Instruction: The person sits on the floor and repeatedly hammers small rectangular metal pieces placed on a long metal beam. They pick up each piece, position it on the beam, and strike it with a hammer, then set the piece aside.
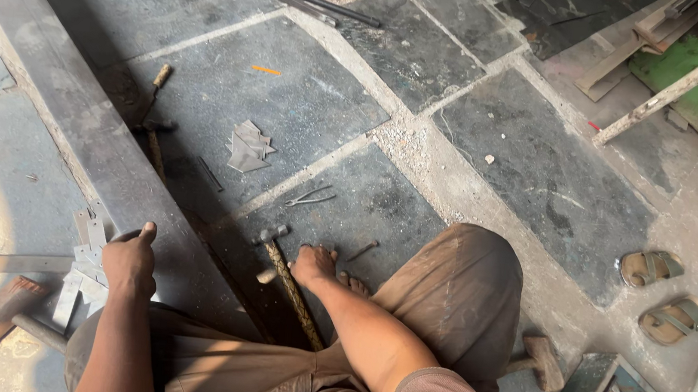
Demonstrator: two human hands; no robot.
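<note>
1. Steel hammer [288, 280] lies on the stone floor [534, 164]; I see my right hand [314, 266] just beside its handle, fingers spread, gripping nothing.
2. Left hand [130, 264] rests loosely curled by cut metal strips [80, 267], apparently empty.
3. Reaching stage, I judge; next needs closing on the handle.

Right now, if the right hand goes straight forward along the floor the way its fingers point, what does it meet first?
Probably the hammer: the right hand lies on the dark floor slab right beside its head, fingers pointing up-left. Past that, the pincers lie further out. Depth is hard to judge, so the hand may slip just past the head.
</note>
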